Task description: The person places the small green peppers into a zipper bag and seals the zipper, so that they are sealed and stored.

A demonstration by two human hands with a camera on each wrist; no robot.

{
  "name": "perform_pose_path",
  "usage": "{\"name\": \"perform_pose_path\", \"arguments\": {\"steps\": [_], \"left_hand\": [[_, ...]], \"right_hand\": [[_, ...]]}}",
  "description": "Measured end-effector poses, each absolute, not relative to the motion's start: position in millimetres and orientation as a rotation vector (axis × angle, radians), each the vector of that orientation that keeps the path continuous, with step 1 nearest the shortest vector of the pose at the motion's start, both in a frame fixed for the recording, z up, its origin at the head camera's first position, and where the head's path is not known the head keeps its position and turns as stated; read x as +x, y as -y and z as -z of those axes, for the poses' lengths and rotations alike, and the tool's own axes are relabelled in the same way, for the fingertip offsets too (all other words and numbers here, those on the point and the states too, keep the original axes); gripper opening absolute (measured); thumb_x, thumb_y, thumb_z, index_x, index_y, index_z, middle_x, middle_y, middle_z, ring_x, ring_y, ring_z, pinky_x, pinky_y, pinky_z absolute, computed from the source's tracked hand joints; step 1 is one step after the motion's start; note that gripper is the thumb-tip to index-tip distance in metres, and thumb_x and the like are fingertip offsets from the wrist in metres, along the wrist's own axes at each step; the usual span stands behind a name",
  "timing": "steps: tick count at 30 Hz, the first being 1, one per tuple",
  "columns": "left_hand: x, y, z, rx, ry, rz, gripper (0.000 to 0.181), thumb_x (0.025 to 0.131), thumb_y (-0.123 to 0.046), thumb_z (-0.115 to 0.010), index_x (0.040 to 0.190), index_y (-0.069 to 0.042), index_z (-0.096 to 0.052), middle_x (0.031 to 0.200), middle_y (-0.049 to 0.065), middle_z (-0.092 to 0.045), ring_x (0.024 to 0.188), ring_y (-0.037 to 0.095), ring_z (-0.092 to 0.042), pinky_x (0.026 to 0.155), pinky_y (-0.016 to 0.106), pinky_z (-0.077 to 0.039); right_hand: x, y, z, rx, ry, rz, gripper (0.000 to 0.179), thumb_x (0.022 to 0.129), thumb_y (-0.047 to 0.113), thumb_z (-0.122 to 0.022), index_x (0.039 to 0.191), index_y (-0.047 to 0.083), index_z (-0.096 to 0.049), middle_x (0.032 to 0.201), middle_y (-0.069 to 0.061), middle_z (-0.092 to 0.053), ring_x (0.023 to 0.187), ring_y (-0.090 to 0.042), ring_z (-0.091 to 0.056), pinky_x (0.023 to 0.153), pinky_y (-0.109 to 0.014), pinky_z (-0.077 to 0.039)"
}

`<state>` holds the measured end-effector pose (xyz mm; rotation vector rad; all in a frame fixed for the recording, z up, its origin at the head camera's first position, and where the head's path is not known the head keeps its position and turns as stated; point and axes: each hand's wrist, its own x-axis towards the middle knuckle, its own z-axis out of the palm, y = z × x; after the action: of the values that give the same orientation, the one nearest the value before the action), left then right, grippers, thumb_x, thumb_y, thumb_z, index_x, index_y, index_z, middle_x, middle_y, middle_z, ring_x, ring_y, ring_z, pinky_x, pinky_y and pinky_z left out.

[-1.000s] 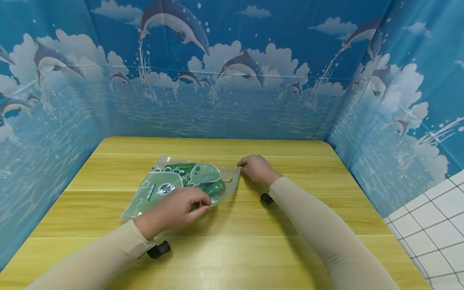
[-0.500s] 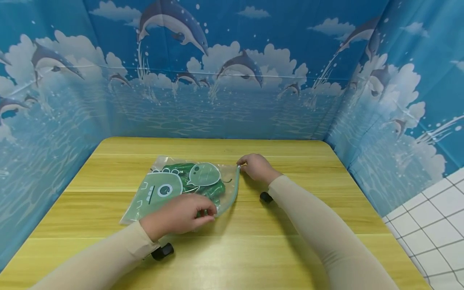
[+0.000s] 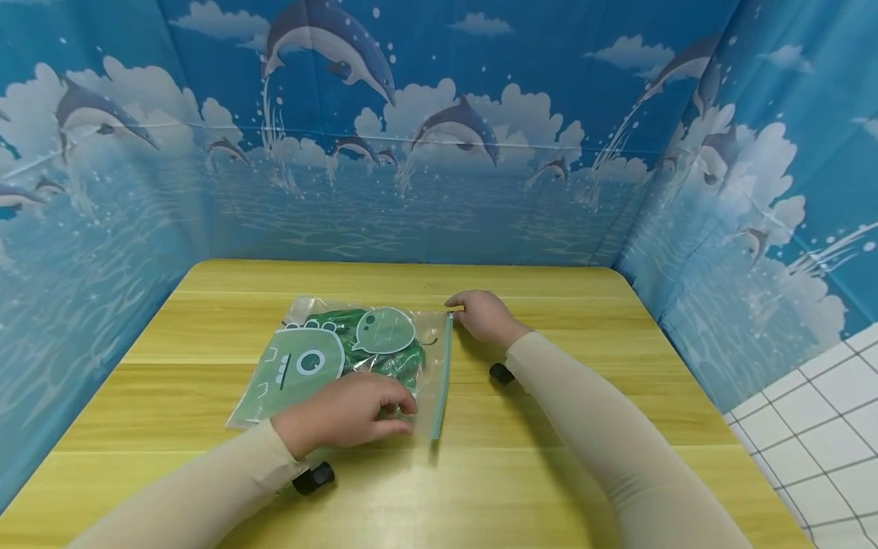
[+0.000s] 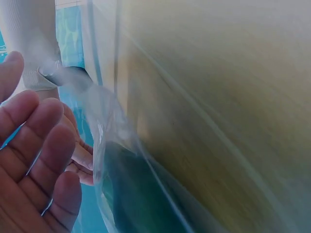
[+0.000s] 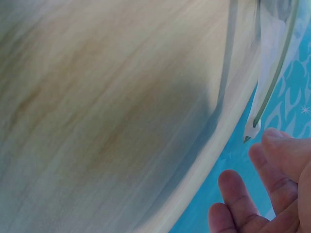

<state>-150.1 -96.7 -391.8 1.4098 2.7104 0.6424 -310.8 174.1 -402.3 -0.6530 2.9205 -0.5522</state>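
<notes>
A clear zip bag (image 3: pixel 257 389) printed with a green one-eyed monster lies flat on the table, its green zip strip (image 3: pixel 443 374) along the right side. Glossy green things (image 3: pixel 408 362) inside look like peppers; a thin dark stem shows. My left hand (image 3: pixel 350 412) hovers over the bag's near right part, fingers loosely bent and holding nothing; the left wrist view shows them spread. At the strip's far end is my right hand (image 3: pixel 483 316), thumb and forefinger parted. In the right wrist view, the strip's end (image 5: pixel 250 131) sits just off the fingertips.
The yellow wooden table (image 3: pixel 549 427) has rounded far corners. A blue dolphin curtain (image 3: pixel 425 213) closes in the back and both sides. White tiles (image 3: pixel 823 427) show at the lower right. Each wrist wears a black camera (image 3: pixel 314 479).
My left hand has let go of the bag's near zip corner and drawn slightly toward me. The zip edge has dropped flat and straight. My right fingers have parted from the far corner.
</notes>
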Motion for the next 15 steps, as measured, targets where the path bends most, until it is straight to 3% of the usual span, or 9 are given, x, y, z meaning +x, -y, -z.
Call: {"name": "perform_pose_path", "arguments": {"steps": [3,8,9,12,15], "left_hand": [[-150,97,390,1.376,-2.736,-0.620,0.022,0.098,-0.036,-0.075,0.113,-0.021,-0.078,0.108,-0.011,-0.077,0.093,0.007,-0.069,0.093,0.034,-0.058],[-152,104,385,1.303,-2.790,-0.622,0.022,0.100,-0.035,-0.073,0.116,-0.021,-0.077,0.113,-0.010,-0.076,0.107,0.010,-0.071,0.097,0.038,-0.059],[-152,107,383,1.281,-2.800,-0.621,0.022,0.100,-0.034,-0.073,0.117,-0.020,-0.077,0.114,-0.009,-0.075,0.109,0.012,-0.071,0.098,0.040,-0.059],[-156,116,377,1.206,-2.841,-0.586,0.028,0.102,-0.035,-0.071,0.124,-0.019,-0.075,0.122,-0.006,-0.074,0.118,0.017,-0.069,0.102,0.044,-0.058],[-162,129,372,1.120,-2.894,-0.563,0.036,0.102,-0.036,-0.071,0.132,-0.017,-0.071,0.131,-0.003,-0.071,0.126,0.022,-0.067,0.108,0.048,-0.055]], "right_hand": [[-310,-174,400,-0.658,-2.925,0.555,0.037,0.108,0.016,-0.061,0.144,0.014,-0.066,0.145,-0.007,-0.067,0.126,-0.027,-0.068,0.109,-0.049,-0.054],[-307,-177,396,-0.650,-2.915,0.569,0.039,0.109,0.016,-0.057,0.148,0.013,-0.062,0.138,-0.009,-0.071,0.088,-0.026,-0.070,0.093,-0.044,-0.055],[-307,-177,395,-0.647,-2.918,0.571,0.039,0.110,0.016,-0.057,0.148,0.013,-0.061,0.138,-0.009,-0.071,0.087,-0.027,-0.069,0.092,-0.044,-0.055],[-304,-179,391,-0.634,-2.917,0.588,0.040,0.110,0.019,-0.055,0.150,0.011,-0.060,0.140,-0.011,-0.069,0.100,-0.031,-0.072,0.099,-0.047,-0.056],[-300,-180,389,-0.603,-2.928,0.602,0.042,0.110,0.023,-0.056,0.150,0.011,-0.060,0.150,-0.010,-0.063,0.131,-0.034,-0.064,0.111,-0.053,-0.052]]}}
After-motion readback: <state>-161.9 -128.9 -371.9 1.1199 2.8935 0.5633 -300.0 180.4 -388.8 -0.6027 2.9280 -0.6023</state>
